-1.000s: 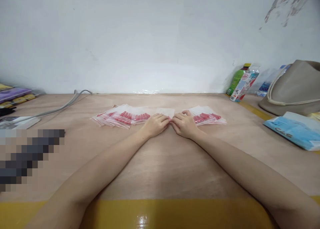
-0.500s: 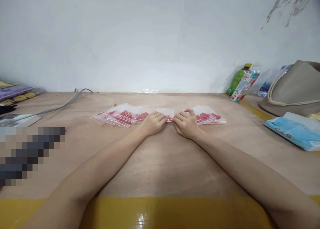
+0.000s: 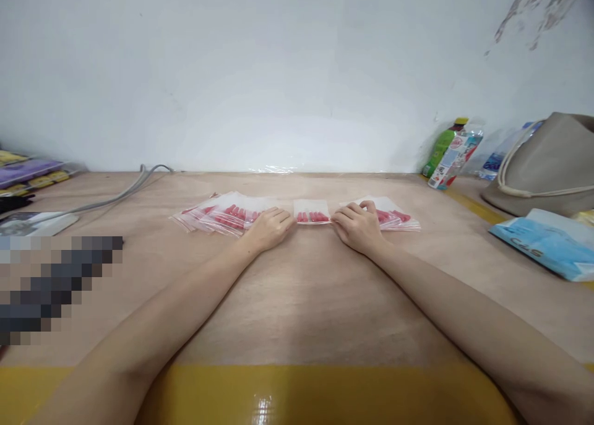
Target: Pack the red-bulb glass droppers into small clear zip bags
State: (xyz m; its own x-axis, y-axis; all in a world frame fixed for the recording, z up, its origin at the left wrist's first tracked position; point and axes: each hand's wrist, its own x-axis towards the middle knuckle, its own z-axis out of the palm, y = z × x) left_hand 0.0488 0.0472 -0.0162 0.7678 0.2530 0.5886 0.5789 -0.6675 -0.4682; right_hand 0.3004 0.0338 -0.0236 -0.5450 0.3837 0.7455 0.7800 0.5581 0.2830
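Observation:
A small clear zip bag (image 3: 311, 210) with several red pieces inside lies flat on the table between my hands. My left hand (image 3: 271, 228) is closed, its fingertips at the bag's lower left corner. At the lower right corner, my right hand (image 3: 358, 228) is closed too, thumb and fingers pinched together. Similar bags with red pieces lie fanned out and overlapping in a left group (image 3: 223, 216), partly behind my left hand. Another fanned group (image 3: 394, 216) lies to the right, partly covered by my right hand.
A green bottle (image 3: 444, 146) and a clear labelled bottle (image 3: 456, 159) lean by the wall at the back right. Nearby are a grey-brown hat (image 3: 547, 165) and a blue packet (image 3: 542, 242). A grey cable (image 3: 116, 196) runs across the left side.
Both hands have moved apart, the left one leftward and the right one rightward, along the bag's near edge. More of the middle bag and its red pieces now shows.

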